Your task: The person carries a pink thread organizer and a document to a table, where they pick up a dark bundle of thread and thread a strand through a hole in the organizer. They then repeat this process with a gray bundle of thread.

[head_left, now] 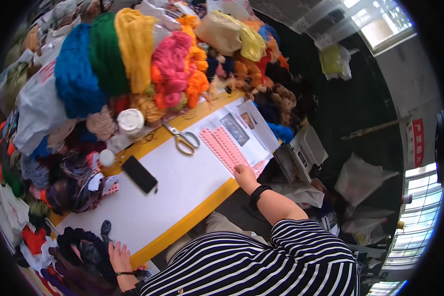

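My right hand point(243, 175) rests with closed fingers on the near edge of a printed paper sheet point(241, 133) that shows pink patterned strips and small pictures. My left hand point(119, 257) lies at the lower left, fingers spread on a heap of dark yarn point(84, 251). Both hands are at the edges of a white table with a yellow rim point(182, 222). Neither hand holds anything. A dark band sits on my right wrist, a bead bracelet on the left.
Scissors with gold handles point(181, 138), a black phone point(139, 174) and a lidded white cup point(130, 121) lie on the table. Big skeins of blue, green, yellow, pink and orange yarn point(133, 54) pile behind. A white machine point(306, 148) stands at the right.
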